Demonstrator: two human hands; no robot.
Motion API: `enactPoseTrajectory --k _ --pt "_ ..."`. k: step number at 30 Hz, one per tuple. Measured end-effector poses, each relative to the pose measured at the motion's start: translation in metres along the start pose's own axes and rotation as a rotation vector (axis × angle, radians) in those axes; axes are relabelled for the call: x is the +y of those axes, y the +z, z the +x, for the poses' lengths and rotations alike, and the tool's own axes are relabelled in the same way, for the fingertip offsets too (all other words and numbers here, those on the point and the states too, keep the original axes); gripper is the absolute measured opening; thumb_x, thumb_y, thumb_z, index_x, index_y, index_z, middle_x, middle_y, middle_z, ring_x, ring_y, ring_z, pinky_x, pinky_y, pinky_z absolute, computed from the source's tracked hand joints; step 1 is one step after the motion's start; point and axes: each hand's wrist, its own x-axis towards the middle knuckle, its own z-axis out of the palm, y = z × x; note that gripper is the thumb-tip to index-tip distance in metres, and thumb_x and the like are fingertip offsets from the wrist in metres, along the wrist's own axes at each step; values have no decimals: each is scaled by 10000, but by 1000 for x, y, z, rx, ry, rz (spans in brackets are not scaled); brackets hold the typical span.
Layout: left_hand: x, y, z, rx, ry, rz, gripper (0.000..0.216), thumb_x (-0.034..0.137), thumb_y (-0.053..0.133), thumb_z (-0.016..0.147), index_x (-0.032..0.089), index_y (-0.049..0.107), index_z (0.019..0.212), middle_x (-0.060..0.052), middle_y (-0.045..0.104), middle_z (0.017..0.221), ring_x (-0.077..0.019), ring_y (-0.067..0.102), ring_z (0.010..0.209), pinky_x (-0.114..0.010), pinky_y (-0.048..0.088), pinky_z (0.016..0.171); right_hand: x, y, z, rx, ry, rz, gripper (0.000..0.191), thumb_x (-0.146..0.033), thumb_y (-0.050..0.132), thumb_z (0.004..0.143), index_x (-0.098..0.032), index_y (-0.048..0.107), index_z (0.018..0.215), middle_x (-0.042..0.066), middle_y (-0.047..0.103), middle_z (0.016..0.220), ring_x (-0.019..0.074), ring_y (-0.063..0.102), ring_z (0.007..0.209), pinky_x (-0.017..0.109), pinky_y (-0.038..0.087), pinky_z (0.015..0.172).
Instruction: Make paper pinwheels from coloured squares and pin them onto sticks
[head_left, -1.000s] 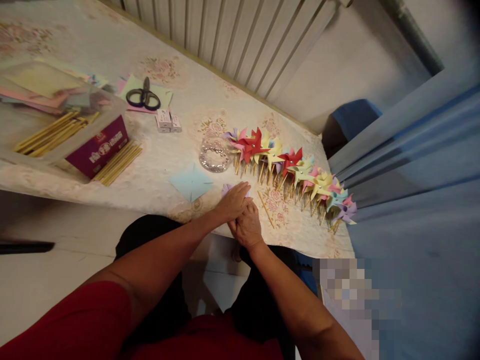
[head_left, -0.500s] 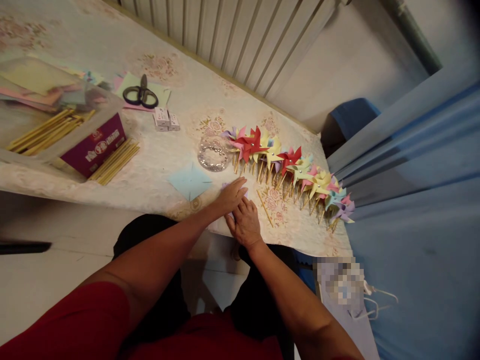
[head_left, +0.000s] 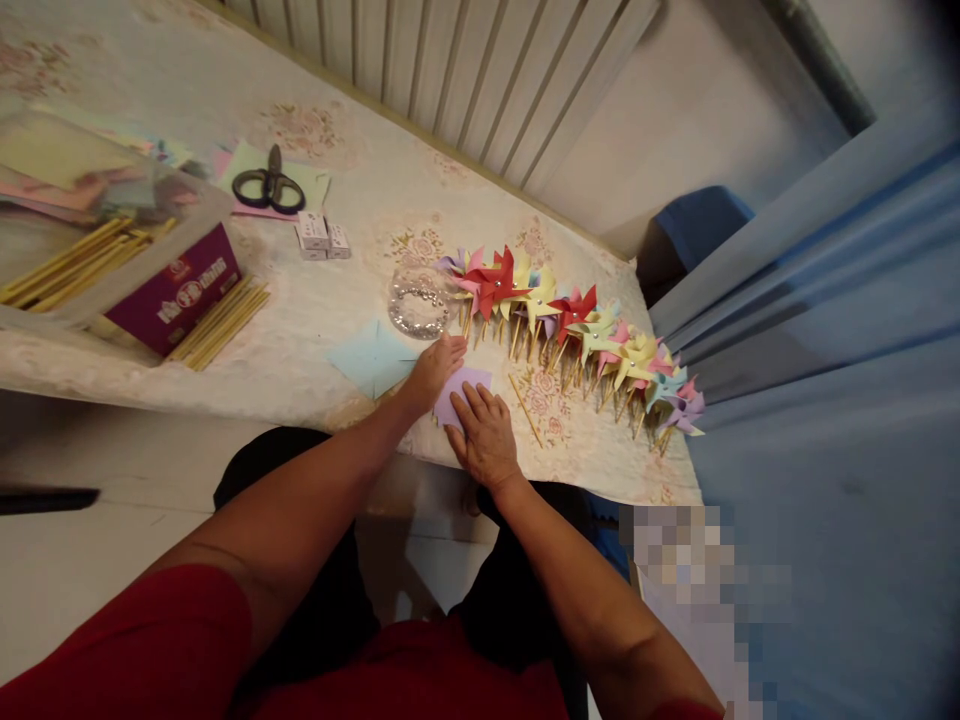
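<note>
A small purple paper sheet [head_left: 448,407] lies on the table in front of me, partly covered by my hands. My right hand [head_left: 486,436] rests flat on it with the fingers spread. My left hand [head_left: 439,370] is at the sheet's upper left edge, its fingers stretched out and pointing toward the pinwheels. Left of that hand lies a light blue paper square [head_left: 367,358] with cuts in from its corners. Just beyond is a round clear dish [head_left: 418,303] of small shiny beads or pins. A single thin stick [head_left: 526,411] lies right of my right hand.
A row of colourful paper pinwheels [head_left: 574,315] on sticks runs along the right. At left stand a clear plastic box [head_left: 60,318] with sticks and paper, a purple box [head_left: 176,290] and loose sticks [head_left: 219,325]. Black-handled scissors [head_left: 268,188] lie on paper behind small white boxes [head_left: 321,237].
My left hand has moved left and away from my right hand, uncovering more of the purple sheet. My right hand stays nearly in place with its fingers more spread. The view has shifted slightly.
</note>
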Motion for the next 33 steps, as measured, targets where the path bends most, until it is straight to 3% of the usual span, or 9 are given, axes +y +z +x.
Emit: enactPoseTrajectory --k 8,14,21,26,33 --pt "-10 6 -9 -54 326 646 428 359 387 996 122 617 1268 -143 645 1347 -227 570 1283 -425 374 1178 -1 -1 0 7 2 36 520 -431 485 993 -209 471 1463 106 418 1567 330 299 1467 549 215 1185" --pt "-22 6 -4 -120 418 862 418 270 395 978 102 577 1315 -161 595 1409 -230 530 1339 -433 374 1188 -2 -2 1 8 33 73 600 -430 489 987 -119 407 1494 155 470 1522 324 309 1468 537 209 1198" --pt "-42 5 2 -222 496 1090 527 80 399 863 98 527 1373 -172 505 1499 -222 437 1424 -441 337 1217 0 3 0 17 21 53 563 -404 504 982 -108 452 1459 178 472 1513 318 292 1481 541 194 1202" --pt "-47 3 0 -277 542 1191 504 88 398 880 134 526 1366 -151 489 1519 -208 404 1448 -415 333 1216 0 4 0 15 17 61 550 -366 517 969 -91 469 1443 183 488 1498 312 295 1480 535 188 1212" --pt "-41 5 -3 -325 562 1317 477 107 397 906 85 530 1363 -192 489 1508 -217 392 1456 -379 335 1209 3 7 -1 31 27 71 609 -394 509 972 -48 423 1466 213 438 1528 314 263 1501 533 192 1227"
